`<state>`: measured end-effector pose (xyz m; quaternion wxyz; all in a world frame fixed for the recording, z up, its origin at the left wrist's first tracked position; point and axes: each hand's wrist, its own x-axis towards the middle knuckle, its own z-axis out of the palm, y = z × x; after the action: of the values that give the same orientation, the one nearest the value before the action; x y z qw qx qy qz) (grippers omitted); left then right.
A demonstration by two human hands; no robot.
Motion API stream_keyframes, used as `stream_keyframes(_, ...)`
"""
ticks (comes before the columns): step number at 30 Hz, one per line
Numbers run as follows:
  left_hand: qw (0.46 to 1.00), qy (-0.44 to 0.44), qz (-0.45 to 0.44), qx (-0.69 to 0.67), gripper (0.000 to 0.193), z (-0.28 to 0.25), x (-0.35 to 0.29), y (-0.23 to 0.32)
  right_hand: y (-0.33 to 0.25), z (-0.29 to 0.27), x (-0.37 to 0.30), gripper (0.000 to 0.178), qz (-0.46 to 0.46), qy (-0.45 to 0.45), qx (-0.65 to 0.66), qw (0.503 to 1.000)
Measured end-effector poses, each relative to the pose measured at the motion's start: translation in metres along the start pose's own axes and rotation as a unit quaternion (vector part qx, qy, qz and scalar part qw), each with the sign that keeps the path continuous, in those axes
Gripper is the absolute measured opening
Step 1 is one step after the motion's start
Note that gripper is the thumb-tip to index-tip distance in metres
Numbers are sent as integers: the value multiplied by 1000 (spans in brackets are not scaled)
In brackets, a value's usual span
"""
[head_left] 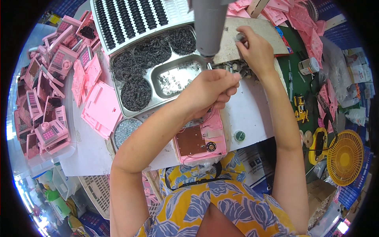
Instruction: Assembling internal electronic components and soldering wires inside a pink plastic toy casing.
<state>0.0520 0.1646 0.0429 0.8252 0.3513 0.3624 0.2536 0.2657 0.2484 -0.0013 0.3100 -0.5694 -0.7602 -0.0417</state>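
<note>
My left hand [219, 87] is closed in a pinch above a pink plastic housing [217, 132], just below the tip of a grey upright power screwdriver [208, 31]. What its fingers hold, if anything, is too small to make out. Inside the housing lie a brown board [190, 141], thin wires and a round black part [211, 147]. Farther right, my right hand [256, 51] pinches a small grey part [239, 36] over a pale board [229, 49]. A pile of small grey pieces [246, 71] lies beneath that hand.
A metal tray [158, 103] holds coiled dark small parts, with a white rack [177, 15] of black pieces behind. Pink housings [51, 122] fill a bin at left. Right are a jar [308, 66], yellow tape measure [318, 146] and yellow fan [345, 158]. A green round piece [239, 136] sits nearby.
</note>
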Motion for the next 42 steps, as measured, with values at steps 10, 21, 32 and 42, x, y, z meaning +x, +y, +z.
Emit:
stream_keyframes(10, 983, 32, 117, 137, 14, -28, -89, -29, -6, -84, -64, 39, 145, 35, 386, 911)
stream_keyframes(21, 944, 71, 214, 242, 17, -19, -132, -108, -67, -119, -205, 39, 271, -312, 309, 857)
stream_keyframes(32, 932, 79, 248, 252, 18, -14, -135, -118, -87, -95, -198, 32, 83, -337, 83, 934)
stream_keyframes(42, 967, 75, 208, 130, 32, -2, -133, -135, -117, -117, -192, 49, 315, -277, 541, 729)
